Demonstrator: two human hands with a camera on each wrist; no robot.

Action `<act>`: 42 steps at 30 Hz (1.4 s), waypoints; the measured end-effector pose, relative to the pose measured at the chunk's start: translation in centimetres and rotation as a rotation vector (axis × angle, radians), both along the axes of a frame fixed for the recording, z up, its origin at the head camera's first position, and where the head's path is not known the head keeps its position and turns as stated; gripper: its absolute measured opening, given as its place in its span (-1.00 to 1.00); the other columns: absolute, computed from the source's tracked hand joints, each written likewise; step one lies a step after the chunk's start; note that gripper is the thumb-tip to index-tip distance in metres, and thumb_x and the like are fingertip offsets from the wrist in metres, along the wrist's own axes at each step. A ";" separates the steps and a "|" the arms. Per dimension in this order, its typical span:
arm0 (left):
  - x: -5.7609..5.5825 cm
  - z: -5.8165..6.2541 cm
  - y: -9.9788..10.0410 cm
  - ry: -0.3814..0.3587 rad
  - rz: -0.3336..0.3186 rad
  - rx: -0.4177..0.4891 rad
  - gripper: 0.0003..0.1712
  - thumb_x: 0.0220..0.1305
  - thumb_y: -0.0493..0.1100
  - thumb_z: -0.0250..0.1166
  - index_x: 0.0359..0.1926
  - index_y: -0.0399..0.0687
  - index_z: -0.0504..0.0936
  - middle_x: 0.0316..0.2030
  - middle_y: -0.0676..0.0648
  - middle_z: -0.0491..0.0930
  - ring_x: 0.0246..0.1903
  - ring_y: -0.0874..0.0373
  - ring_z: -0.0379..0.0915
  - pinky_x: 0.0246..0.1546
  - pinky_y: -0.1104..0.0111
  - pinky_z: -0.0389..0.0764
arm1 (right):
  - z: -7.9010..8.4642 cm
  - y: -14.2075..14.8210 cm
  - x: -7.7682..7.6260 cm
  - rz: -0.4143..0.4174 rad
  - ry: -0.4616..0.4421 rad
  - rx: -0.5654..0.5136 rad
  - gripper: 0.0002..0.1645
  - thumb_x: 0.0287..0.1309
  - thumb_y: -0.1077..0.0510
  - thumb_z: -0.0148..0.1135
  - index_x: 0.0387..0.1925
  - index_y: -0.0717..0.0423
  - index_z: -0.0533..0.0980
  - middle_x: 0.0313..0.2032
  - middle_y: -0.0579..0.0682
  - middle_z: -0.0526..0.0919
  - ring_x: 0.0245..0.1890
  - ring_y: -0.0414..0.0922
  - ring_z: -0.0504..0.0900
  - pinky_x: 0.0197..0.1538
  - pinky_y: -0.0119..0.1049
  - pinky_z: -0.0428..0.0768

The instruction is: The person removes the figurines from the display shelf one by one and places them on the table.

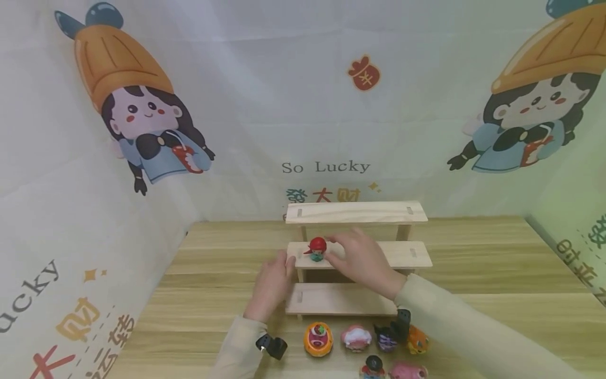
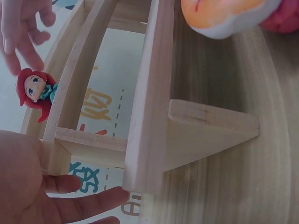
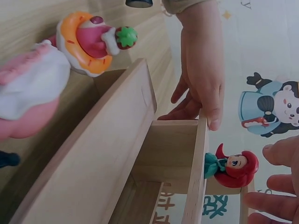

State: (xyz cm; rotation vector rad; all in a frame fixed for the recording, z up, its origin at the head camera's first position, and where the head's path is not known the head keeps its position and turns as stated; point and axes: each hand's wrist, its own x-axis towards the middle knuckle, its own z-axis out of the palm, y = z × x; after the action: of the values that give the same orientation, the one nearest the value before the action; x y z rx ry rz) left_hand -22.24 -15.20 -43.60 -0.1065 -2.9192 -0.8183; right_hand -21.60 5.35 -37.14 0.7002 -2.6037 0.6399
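A small red-haired figurine (image 1: 317,249) with a green lower body stands upright on the middle board (image 1: 397,255) of a three-step wooden shelf, close to its left end. My left hand (image 1: 272,284) grips that end of the shelf. In the right wrist view its thumb lies on the board, and the fingers of the left hand (image 3: 201,74) reach down the side. Just right of the figurine is my right hand (image 1: 364,260), with thumb and fingers spread. Seen from the right wrist, the right hand (image 3: 282,186) is loosely extended beside the figurine's head; whether a fingertip touches it I cannot tell.
In front of the shelf's bottom board (image 1: 341,299) several toys lie on the wood-grain table (image 1: 227,247): an orange ring-shaped figure (image 1: 318,339), a pink-and-white one (image 1: 356,338), a dark purple one (image 1: 385,339) and others. A printed cloth (image 1: 265,105) hangs behind.
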 end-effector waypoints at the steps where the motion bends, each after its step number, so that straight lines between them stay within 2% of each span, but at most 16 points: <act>1: 0.0 0.0 0.0 0.000 -0.002 0.000 -0.69 0.49 0.03 -0.11 -0.25 -0.09 0.39 -0.58 -0.04 0.39 -0.58 0.10 0.33 -0.59 0.33 0.33 | 0.0 -0.1 -0.2 0.001 0.001 0.001 -0.56 0.05 0.00 0.39 -0.05 0.11 0.61 -0.11 0.00 0.71 -0.11 -0.03 0.61 -0.02 -0.12 0.55; 3: 0.0 0.0 0.1 0.002 -0.003 -0.009 -0.69 0.49 0.03 -0.11 -0.25 -0.09 0.39 -0.58 -0.04 0.39 -0.57 0.10 0.33 -0.58 0.33 0.32 | -0.1 -0.3 -0.6 0.001 0.003 0.003 -0.54 0.05 -0.02 0.39 -0.03 0.09 0.60 -0.10 -0.01 0.71 -0.12 -0.05 0.59 -0.10 -0.16 0.57; 14: -0.1 0.4 0.3 0.021 -0.018 -0.027 -0.69 0.49 0.01 -0.11 -0.26 -0.10 0.40 -0.59 -0.04 0.38 -0.57 0.08 0.32 -0.59 0.32 0.31 | 0.1 -0.9 -1.5 0.035 -0.016 0.019 -0.55 0.06 -0.03 0.38 -0.03 0.07 0.61 -0.10 -0.04 0.71 -0.10 -0.08 0.63 0.02 -0.15 0.51; 22: 0.2 0.4 0.2 0.008 -0.010 -0.029 -0.70 0.49 0.01 -0.10 -0.24 -0.09 0.41 -0.57 -0.05 0.39 -0.50 0.05 0.34 -0.54 0.28 0.32 | 0.1 -1.5 -1.7 0.055 -0.040 0.003 -0.68 0.03 0.04 0.41 -0.15 0.03 0.65 -0.20 -0.07 0.73 -0.15 -0.11 0.65 0.07 -0.15 0.46; 36: 0.3 0.3 0.0 0.024 0.003 -0.018 -0.70 0.48 0.01 -0.09 -0.25 -0.09 0.42 -0.57 -0.05 0.41 -0.48 0.02 0.38 -0.53 0.24 0.36 | 0.0 -1.8 -1.3 0.023 -0.056 -0.024 -0.81 -0.03 0.09 0.46 -0.39 0.00 0.58 -0.35 -0.12 0.70 -0.32 -0.16 0.51 -0.27 -0.29 0.45; 42: 0.2 0.3 0.1 0.030 0.003 -0.013 -0.69 0.48 0.00 -0.09 -0.29 -0.10 0.41 -0.59 -0.05 0.40 -0.52 0.04 0.35 -0.55 0.25 0.34 | 0.2 -1.7 -0.8 0.027 -0.075 -0.039 -0.81 -0.03 0.08 0.46 -0.44 0.01 0.56 -0.37 -0.11 0.69 -0.34 -0.14 0.48 -0.27 -0.27 0.44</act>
State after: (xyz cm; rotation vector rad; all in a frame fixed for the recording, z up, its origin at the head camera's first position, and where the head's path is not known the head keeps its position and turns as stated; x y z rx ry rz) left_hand -21.99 -15.14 -43.35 -0.1148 -2.8965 -0.7906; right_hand -22.43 3.67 -36.96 0.7139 -2.6462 0.7371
